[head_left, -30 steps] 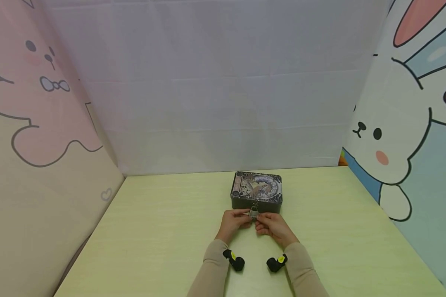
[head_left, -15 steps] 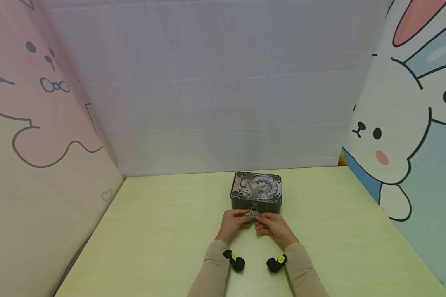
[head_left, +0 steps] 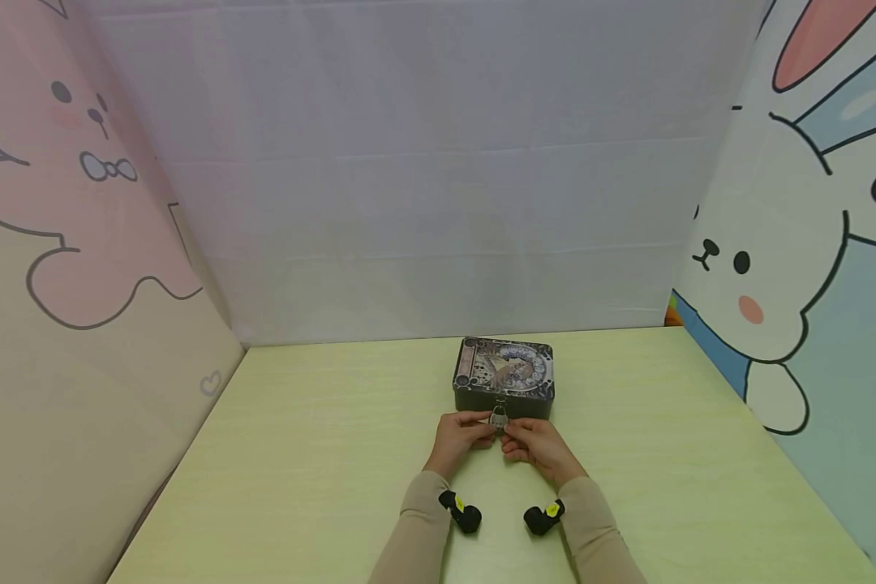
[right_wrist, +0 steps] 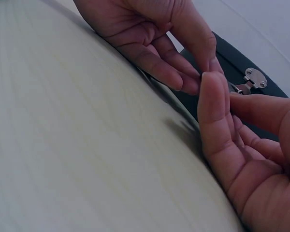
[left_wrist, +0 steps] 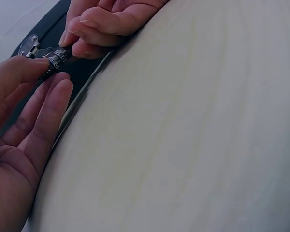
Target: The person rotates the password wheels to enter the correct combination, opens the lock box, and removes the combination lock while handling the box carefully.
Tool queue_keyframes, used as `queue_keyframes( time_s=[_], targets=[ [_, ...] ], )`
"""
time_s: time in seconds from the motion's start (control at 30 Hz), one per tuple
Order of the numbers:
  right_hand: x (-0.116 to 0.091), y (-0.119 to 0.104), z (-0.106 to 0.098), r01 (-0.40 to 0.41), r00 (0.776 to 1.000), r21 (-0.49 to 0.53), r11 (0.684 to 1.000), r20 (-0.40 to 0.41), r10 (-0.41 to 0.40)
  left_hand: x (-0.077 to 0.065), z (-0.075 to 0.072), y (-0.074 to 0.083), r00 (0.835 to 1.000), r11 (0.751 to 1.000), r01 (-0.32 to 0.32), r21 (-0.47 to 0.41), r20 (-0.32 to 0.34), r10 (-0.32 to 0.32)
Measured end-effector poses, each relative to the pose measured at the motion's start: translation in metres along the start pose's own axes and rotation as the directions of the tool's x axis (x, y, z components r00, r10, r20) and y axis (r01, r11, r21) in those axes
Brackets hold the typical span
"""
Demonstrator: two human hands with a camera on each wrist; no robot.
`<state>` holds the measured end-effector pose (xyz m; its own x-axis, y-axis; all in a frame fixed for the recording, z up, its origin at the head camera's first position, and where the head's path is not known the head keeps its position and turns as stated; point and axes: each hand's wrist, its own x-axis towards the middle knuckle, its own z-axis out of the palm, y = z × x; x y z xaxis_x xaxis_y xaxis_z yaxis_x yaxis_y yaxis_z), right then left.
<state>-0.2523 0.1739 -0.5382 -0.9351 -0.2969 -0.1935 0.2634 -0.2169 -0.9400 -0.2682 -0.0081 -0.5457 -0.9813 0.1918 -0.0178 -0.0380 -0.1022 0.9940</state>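
Observation:
A dark tin box (head_left: 507,367) with an ornate printed lid lies closed on the table. From the metal hasp (right_wrist: 255,78) on its front hangs a small combination padlock (head_left: 498,418), whose number dials (left_wrist: 57,60) show in the left wrist view. My left hand (head_left: 456,442) pinches the padlock from the left between thumb and fingers. On the opposite side, my right hand (head_left: 543,447) pinches it with thumb and forefinger. In the right wrist view the fingers hide most of the padlock.
The pale yellow-green table (head_left: 321,454) extends around the box. Behind it hangs a white cloth (head_left: 438,186), and cartoon-printed panels flank the sides. A black wrist camera (head_left: 465,516) sits on the left sleeve, another (head_left: 542,517) on the right.

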Motion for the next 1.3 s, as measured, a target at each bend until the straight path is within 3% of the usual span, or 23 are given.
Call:
queue_keyframes(
  time_s=[0.57,1.3],
  targets=[
    [-0.0008,-0.0039,0.0008,-0.004,1.0,-0.002,1.0,-0.003,0.004,0.0044,-0.0023,-0.0037,1.0,1.0,0.007,-0.011,0.022,-0.007],
    [0.0003,-0.0006,0.0005,-0.006,1.0,0.001,1.0,-0.004,0.006,0.0019,-0.0019,-0.0007,1.0,1.0,0.013,0.011,0.002,-0.013]
  ],
)
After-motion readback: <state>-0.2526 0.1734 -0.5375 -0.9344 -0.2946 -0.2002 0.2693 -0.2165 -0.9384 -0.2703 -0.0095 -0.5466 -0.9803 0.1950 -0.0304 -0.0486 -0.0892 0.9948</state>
